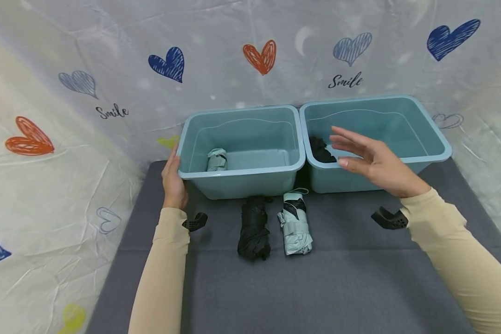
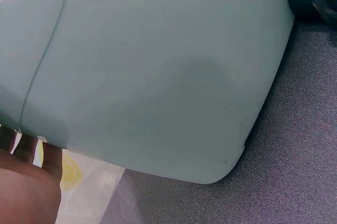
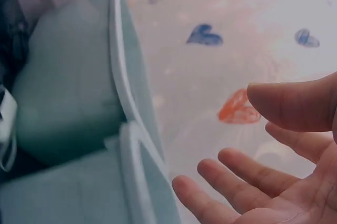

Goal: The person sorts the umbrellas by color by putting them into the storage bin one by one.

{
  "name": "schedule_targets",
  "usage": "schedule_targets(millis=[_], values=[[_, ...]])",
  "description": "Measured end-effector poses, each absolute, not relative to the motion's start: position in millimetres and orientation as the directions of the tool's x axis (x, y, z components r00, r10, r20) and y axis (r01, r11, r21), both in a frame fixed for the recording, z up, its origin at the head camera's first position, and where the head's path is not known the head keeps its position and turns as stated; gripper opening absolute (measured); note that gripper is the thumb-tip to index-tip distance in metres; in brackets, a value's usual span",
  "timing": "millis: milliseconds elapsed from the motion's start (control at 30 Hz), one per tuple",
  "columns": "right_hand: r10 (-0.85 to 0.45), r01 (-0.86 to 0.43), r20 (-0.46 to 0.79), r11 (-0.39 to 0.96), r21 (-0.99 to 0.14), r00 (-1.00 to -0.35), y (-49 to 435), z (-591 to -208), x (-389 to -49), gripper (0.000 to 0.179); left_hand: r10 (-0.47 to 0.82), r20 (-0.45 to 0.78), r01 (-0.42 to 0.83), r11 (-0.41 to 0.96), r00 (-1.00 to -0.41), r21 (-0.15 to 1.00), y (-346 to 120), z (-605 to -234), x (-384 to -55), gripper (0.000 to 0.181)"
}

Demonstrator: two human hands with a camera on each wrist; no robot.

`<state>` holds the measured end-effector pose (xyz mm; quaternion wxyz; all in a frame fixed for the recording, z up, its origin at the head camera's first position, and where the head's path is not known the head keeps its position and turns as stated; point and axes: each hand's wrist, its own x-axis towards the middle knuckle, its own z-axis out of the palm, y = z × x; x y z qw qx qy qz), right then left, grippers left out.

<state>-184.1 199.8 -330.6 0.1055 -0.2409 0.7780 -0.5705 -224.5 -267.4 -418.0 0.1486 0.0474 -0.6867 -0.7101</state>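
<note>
My left hand (image 1: 175,182) rests against the left end of the left blue-green plastic bin (image 1: 242,175), its fingers (image 2: 52,158) along the outside near the rim. Inside that bin lies a pale green folded umbrella (image 1: 217,160). Over the front rim of the right bin (image 1: 359,105), my right hand (image 1: 373,162) hovers with fingers spread and holds nothing. A black bundle (image 1: 320,150), perhaps another folded umbrella, lies in the right bin's left end. On the table in front are a black folded umbrella (image 1: 253,228) and a pale green folded umbrella (image 1: 295,225).
Both bins stand side by side at the back of a table with a dark grey cloth (image 1: 250,297). Behind and to the left hangs a pale sheet (image 1: 217,28) printed with hearts. Black camera mounts (image 1: 390,218) sit at both wrists.
</note>
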Motion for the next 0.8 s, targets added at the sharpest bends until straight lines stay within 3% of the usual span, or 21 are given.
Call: schedule_targets(millis=[300, 600, 800], values=[[-0.541, -0.175, 0.051, 0.179, -0.968, -0.839, 185.0, -393.1, -149.0, 0.068, -0.279, 0.128, 0.137, -0.013, -0.952, 0.99, -267.8, -418.9, -224.9, 0.048], [-0.547, 0.01, -0.173, 0.289, -0.957, -0.819, 164.2, -463.3, -150.0, 0.08, -0.279, 0.132, 0.142, -0.013, -0.951, 0.99, -267.9, -419.9, -225.5, 0.048], [-0.562, 0.054, -0.199, 0.264, -0.963, -0.802, 148.3, -483.2, -154.0, 0.087, -0.281, 0.126, 0.135, -0.014, -0.952, 0.991, -267.2, -418.0, -224.8, 0.048]])
